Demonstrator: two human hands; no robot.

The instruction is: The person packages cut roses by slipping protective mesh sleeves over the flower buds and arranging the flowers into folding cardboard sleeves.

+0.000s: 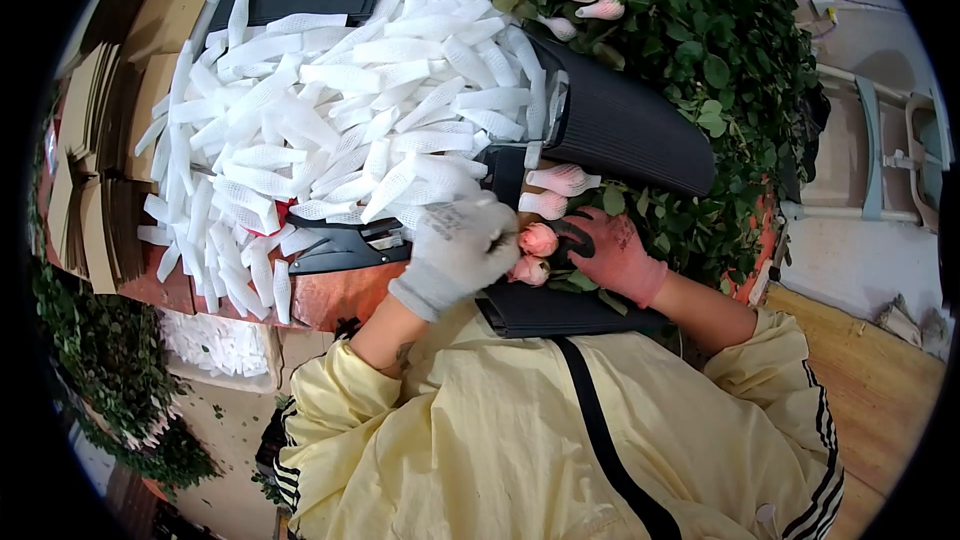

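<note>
My left hand [465,245], in a whitish-grey glove, is closed with curled fingers just left of two pink roses; what it may hold is hidden. My right hand [612,252], in a pink-red glove with dark fingertips, is closed at the right side of the upper pink rose [538,240], around the stem just below the bloom. The lower pink rose [529,271] sits against it, bare of netting. Just above them lie two roses in white mesh sleeves, an upper sleeved rose [563,179] and a lower sleeved rose [543,205].
Many white mesh sleeves [330,110] are heaped at left. A black stapler [345,245] lies at the heap's front edge. Dark ribbed panels, one a black panel [640,125], flank the work spot. Leafy rose stems [710,70] fill the right; folded cardboard [95,170] stands far left.
</note>
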